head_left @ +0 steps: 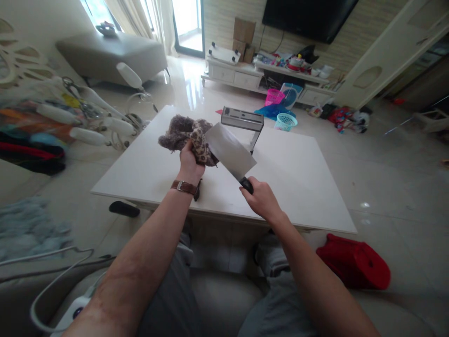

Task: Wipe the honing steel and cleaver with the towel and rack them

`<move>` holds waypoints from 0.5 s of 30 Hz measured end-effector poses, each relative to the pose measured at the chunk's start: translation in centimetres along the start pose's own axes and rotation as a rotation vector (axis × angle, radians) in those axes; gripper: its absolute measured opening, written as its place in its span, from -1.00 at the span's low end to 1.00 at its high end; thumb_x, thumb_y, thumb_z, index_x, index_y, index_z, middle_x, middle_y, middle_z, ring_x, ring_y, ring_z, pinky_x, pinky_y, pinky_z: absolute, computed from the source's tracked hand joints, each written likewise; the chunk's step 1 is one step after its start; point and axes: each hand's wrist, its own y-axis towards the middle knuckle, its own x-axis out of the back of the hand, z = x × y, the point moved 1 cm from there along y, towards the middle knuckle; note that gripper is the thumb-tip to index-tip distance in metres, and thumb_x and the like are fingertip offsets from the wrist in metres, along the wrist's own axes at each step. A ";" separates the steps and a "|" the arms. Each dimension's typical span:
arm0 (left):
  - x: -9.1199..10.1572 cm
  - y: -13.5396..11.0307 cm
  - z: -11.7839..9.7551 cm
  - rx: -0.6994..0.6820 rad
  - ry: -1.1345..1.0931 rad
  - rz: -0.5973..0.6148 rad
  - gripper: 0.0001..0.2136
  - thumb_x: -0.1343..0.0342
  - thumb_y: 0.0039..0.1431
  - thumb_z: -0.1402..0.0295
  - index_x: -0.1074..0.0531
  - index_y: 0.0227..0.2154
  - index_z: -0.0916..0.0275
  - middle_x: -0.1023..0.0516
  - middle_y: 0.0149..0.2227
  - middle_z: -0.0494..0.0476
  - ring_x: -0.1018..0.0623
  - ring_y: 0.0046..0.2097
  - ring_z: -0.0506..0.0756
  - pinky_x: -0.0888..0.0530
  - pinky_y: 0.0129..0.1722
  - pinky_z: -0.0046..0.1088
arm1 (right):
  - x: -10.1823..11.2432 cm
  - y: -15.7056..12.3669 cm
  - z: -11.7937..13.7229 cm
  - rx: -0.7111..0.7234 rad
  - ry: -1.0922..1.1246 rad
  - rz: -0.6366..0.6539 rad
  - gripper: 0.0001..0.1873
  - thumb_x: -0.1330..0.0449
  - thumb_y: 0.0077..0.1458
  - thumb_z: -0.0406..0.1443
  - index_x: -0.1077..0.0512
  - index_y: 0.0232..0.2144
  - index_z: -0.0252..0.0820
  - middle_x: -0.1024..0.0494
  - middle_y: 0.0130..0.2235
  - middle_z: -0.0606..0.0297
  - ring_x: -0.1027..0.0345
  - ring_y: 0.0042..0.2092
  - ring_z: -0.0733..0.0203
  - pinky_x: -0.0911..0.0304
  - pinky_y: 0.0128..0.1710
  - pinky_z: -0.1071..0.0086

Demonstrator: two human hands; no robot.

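My left hand [190, 166] is closed on a bunched fuzzy cloth [178, 132], grey-brown with a leopard-patterned part, held above the white table [287, 182]. In my right hand [261, 196] is a cleaver, gripped by its black handle [246, 185]. The cleaver's broad metal blade [229, 152] points up and left, its far end right beside the cloth; whether the two touch I cannot tell. Behind the blade stands a box-shaped knife block [242, 117] with a slotted grey top and clear sides. A dark object [197, 191], partly hidden by my left wrist, lies near the table's front edge.
A red bag-like thing [354, 262] sits right of my legs. Beyond the table are a teal basket [286, 121], a pink basket [274, 96] and a white TV cabinet [245, 77]. White lamp-like arms [105, 128] stand at the left, near a grey bench [115, 51].
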 end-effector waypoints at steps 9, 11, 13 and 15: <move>-2.7 -5.5 5.2 0.237 0.060 0.196 -0.78 -0.42 -0.03 0.34 -0.59 -0.31 0.28 -0.73 -0.16 0.21 -0.67 0.06 0.26 -0.56 0.19 -0.16 | -0.4 0.8 0.5 -0.088 0.054 -0.090 -0.71 -0.08 0.32 -0.16 -0.47 -0.07 -0.19 -0.67 -0.21 0.02 -0.53 -0.21 -0.06 -0.17 -0.26 0.29; -2.8 -6.7 6.6 0.240 0.117 0.204 -0.71 -0.49 -0.13 0.37 -0.61 -0.30 0.30 -0.73 -0.16 0.24 -0.68 0.03 0.27 -0.56 0.18 -0.15 | -0.8 0.8 0.7 -0.080 0.015 -0.062 -0.66 -0.08 0.29 -0.21 -0.45 0.02 -0.24 -0.68 -0.13 -0.06 -0.55 -0.17 -0.11 -0.21 -0.24 0.27; -2.8 -7.4 7.5 0.210 0.153 0.148 -0.66 -0.53 -0.21 0.40 -0.62 -0.30 0.30 -0.73 -0.16 0.25 -0.69 0.00 0.28 -0.57 0.15 -0.13 | -1.1 0.8 0.7 -0.065 -0.019 -0.035 -0.59 -0.09 0.27 -0.24 -0.42 0.10 -0.28 -0.68 -0.08 -0.10 -0.55 -0.14 -0.15 -0.23 -0.23 0.25; -2.6 -7.5 8.0 0.179 0.167 0.095 -0.64 -0.55 -0.25 0.40 -0.62 -0.32 0.31 -0.73 -0.17 0.26 -0.69 -0.03 0.28 -0.58 0.12 -0.13 | -1.3 0.9 0.6 -0.044 -0.046 -0.019 -0.57 -0.09 0.26 -0.24 -0.41 0.12 -0.29 -0.68 -0.08 -0.09 -0.55 -0.14 -0.16 -0.23 -0.23 0.25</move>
